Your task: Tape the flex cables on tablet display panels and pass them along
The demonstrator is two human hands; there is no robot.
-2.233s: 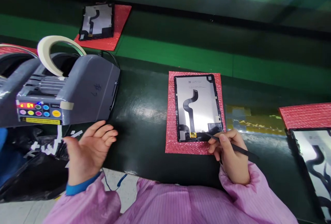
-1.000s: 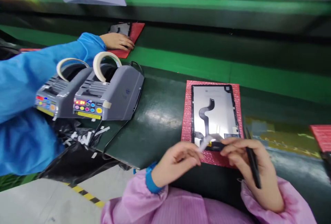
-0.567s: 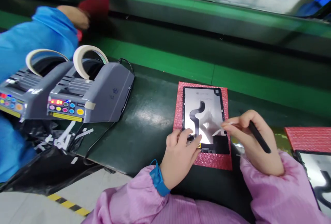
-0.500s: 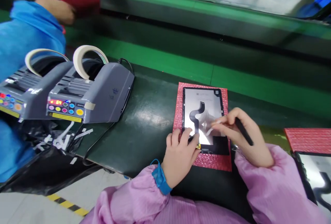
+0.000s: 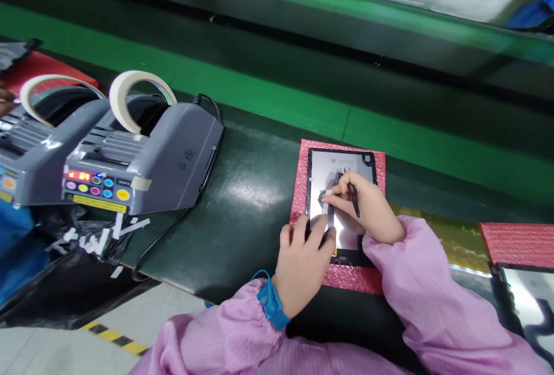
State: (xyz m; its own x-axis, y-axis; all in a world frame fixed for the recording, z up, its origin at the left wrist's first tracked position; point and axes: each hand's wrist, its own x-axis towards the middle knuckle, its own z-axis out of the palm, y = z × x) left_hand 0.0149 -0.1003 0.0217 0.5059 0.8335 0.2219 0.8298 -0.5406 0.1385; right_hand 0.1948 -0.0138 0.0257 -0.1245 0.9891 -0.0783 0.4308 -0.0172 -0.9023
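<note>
The right hand (image 5: 361, 202) pinches a white strip (image 5: 325, 209) between thumb and finger, low over the panel (image 5: 346, 236), with a black tool (image 5: 354, 199) also held in it. The left hand (image 5: 305, 265), fingers a little spread, rests on the panel's lower left. The panel lies on a pink pad (image 5: 298, 196) on the bench (image 5: 242, 207). To the left stand two dispensers (image 5: 173, 161); to the right lie a yellowish sheet (image 5: 461, 237) and another panel (image 5: 528, 294).
</note>
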